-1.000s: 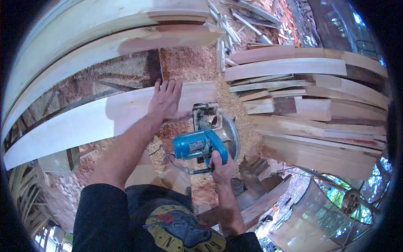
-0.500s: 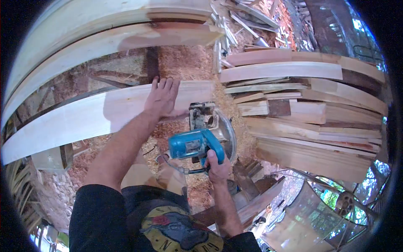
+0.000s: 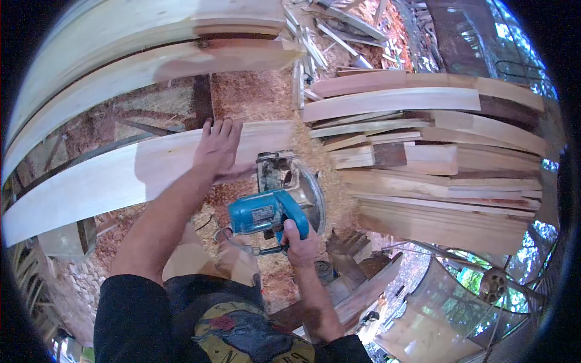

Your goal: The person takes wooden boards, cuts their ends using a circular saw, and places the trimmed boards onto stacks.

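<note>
The right fingers (image 3: 301, 243) wrap the saw's (image 3: 260, 213) handle; the left fingers (image 3: 219, 145) lie slightly spread on the board (image 3: 97, 175), just beyond the saw. If that hand slips, the board could shift and bind the blade.

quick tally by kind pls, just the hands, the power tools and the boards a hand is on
Hands: 2 (left hand, right hand)
Power tools: 1 (blue circular saw, in the right hand)
Boards under a hand: 1 (long pale board, under the left hand)
Total: 4
</note>
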A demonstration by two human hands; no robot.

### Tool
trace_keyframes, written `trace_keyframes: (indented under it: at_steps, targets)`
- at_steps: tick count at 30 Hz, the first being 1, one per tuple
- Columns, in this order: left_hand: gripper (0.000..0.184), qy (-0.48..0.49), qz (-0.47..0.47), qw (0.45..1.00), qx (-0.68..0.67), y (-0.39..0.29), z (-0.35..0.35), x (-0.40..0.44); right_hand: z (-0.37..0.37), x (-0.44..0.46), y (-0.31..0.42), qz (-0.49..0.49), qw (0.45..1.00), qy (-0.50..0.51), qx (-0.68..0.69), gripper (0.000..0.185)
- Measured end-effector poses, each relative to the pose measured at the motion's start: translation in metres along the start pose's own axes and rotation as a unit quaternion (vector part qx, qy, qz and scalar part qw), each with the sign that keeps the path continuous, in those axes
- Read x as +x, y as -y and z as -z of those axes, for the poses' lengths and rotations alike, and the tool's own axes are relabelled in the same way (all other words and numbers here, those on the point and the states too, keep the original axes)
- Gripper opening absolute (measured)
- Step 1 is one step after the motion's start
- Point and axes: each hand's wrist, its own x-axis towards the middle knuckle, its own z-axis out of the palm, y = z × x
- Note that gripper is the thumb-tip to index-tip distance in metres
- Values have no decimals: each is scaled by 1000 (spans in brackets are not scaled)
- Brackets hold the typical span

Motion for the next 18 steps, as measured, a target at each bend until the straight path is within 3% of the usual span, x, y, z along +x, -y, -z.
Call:
trace_keyframes:
  at_steps: [18]
  targets:
    - [116,17,-4,1000,6,-2,11,-2,-2,-1,2,-26,999,18,42,31]
